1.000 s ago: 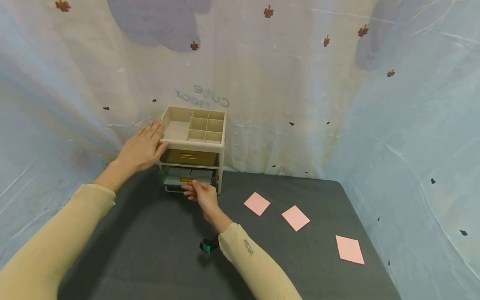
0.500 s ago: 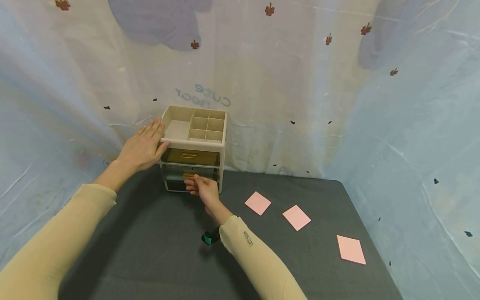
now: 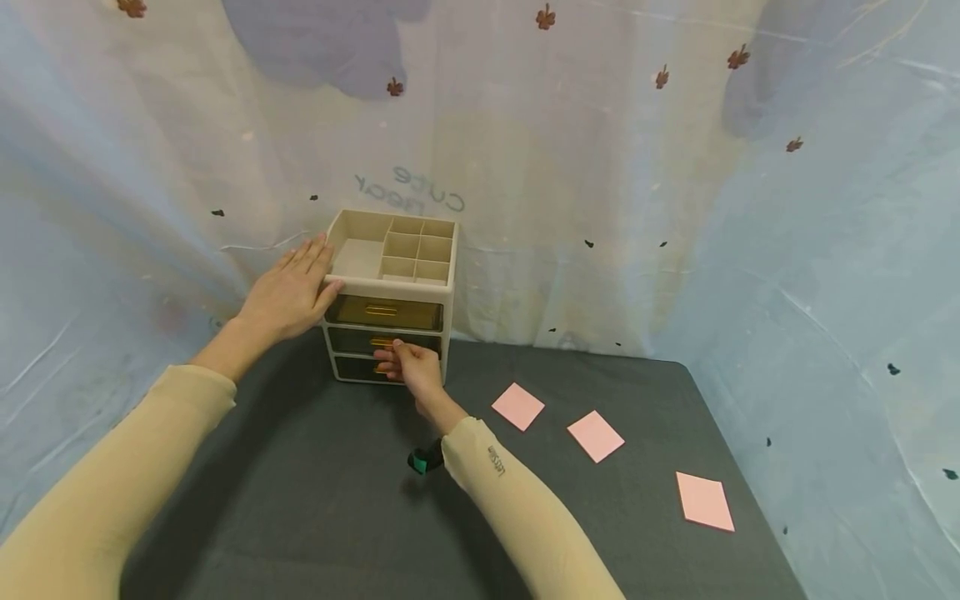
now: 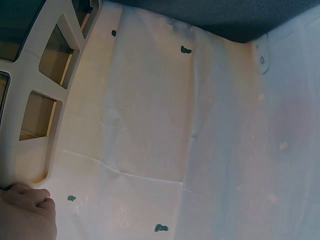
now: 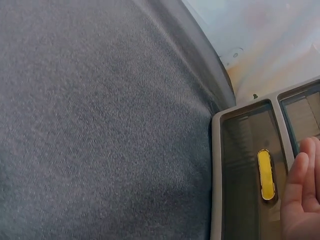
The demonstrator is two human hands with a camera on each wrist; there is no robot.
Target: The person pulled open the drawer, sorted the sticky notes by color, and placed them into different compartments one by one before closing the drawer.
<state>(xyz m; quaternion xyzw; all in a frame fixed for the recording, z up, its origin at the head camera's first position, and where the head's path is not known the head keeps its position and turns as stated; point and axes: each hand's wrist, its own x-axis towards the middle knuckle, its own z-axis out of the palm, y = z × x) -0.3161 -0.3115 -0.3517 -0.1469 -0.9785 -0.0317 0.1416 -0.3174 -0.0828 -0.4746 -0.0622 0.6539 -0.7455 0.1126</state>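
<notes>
A pale curtain with brown and green marks hangs behind and beside a dark grey table. At the table's back, left of the middle, stands a beige cabinet with three smoky drawers, all looking fully in, and a divided tray on top. The person's left hand rests against its left side near the top, fingers straight and together, thumb along the front edge. The right hand is at the middle drawer, its thumb at the gold handle; whether it pinches the handle cannot be told. A black-and-green strap shows by that wrist. Three pink squares lie apart on the table to the cabinet's right.
</notes>
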